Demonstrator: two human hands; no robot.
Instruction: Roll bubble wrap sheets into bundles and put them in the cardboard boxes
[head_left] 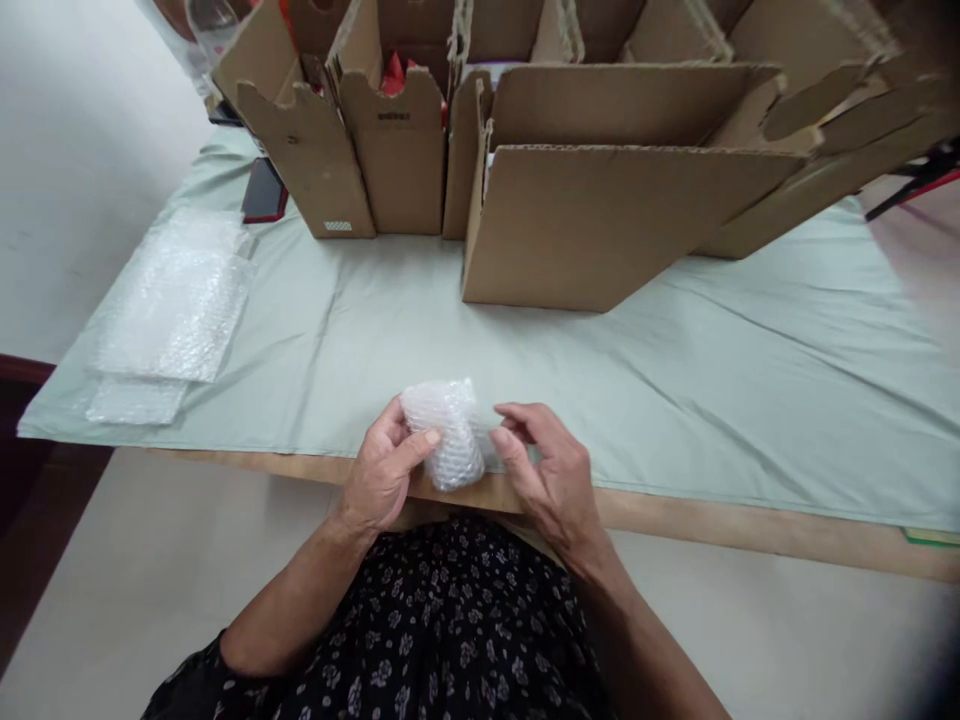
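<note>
My left hand (pixel 384 468) holds a small bubble-wrap bundle (pixel 453 440) just above the table's front edge, thumb on its near face and fingers behind it. What the wrap contains, if anything, cannot be made out. Just right of the bundle is my right hand (pixel 549 468), its thumb and index finger apart with a gap between them and the wrap. Flat sheets of bubble wrap (pixel 176 310) lie in a pile at the table's left side.
Cardboard file boxes (pixel 401 170) stand in a row along the back, with one larger box (pixel 600 225) jutting forward. A dark, red-edged pad (pixel 264 190) lies behind the wrap pile. Pale green cloth (pixel 720 400) covers the table.
</note>
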